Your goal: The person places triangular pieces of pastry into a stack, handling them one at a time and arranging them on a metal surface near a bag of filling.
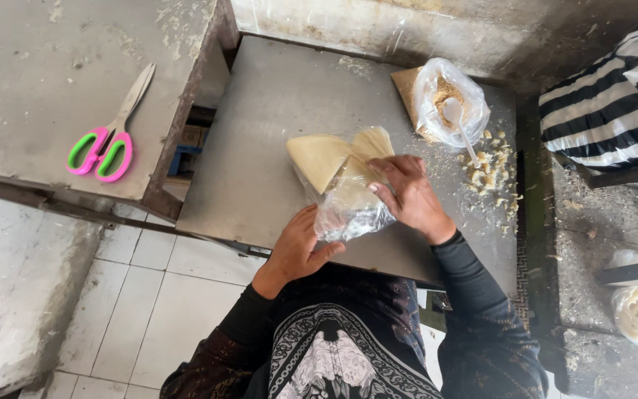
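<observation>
Pale wrapper sheets are lying half inside a clear plastic bag on the bench; the right hand is pressing flat on them while the left hand is gripping the bag's end. Seemingly the bagging step; sliding further calls for steady tension.

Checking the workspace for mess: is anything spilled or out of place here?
Yes. Pale crumbs lie scattered loose on the metal table, beside the open bag with a spoon in it. The scissors lie apart on the next table.
</observation>
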